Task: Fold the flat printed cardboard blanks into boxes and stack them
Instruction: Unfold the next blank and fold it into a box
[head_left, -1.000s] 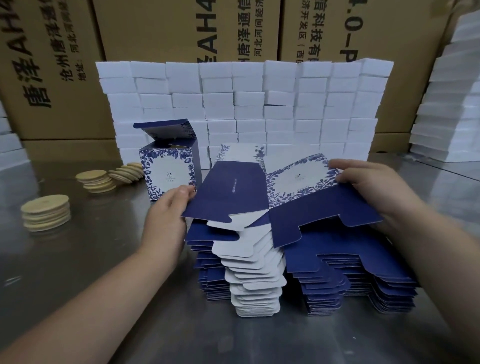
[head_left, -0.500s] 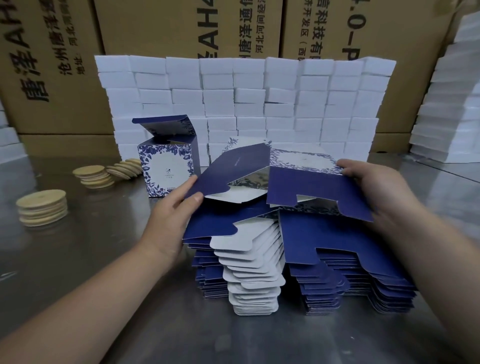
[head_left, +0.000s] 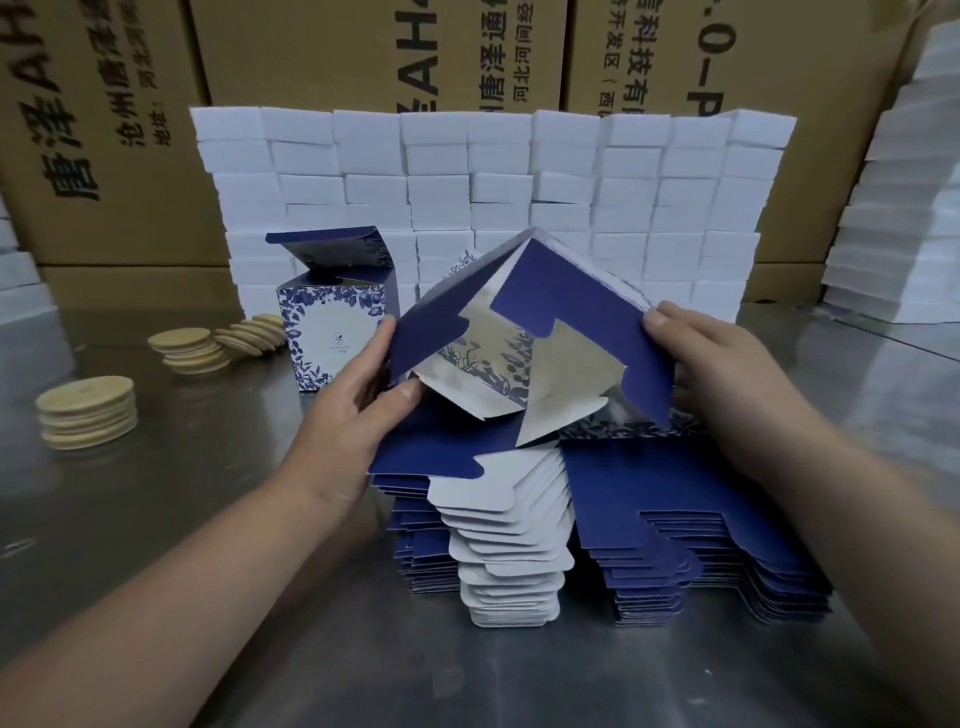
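A blue-and-white printed blank (head_left: 540, 312) is lifted above the pile and squeezed open into a sleeve, its silvery inside and bottom flaps facing me. My left hand (head_left: 363, 395) pinches its left edge, thumb on the near side. My right hand (head_left: 711, 353) grips its right edge. Beneath lies the pile of flat blanks (head_left: 675, 530), dark blue with white tabs. One folded box (head_left: 332, 322) stands upright to the left, its lid flap raised.
A wall of white blocks (head_left: 519, 182) runs behind, with brown cartons (head_left: 322, 57) further back. Round wooden discs (head_left: 88, 410) sit in small piles on the steel table (head_left: 156, 519) at the left. More white stacks (head_left: 904, 208) rise at the right.
The top blank has left the pile, risen and been pushed from flat into an open, peaked sleeve. Both hands moved up and inward with it.
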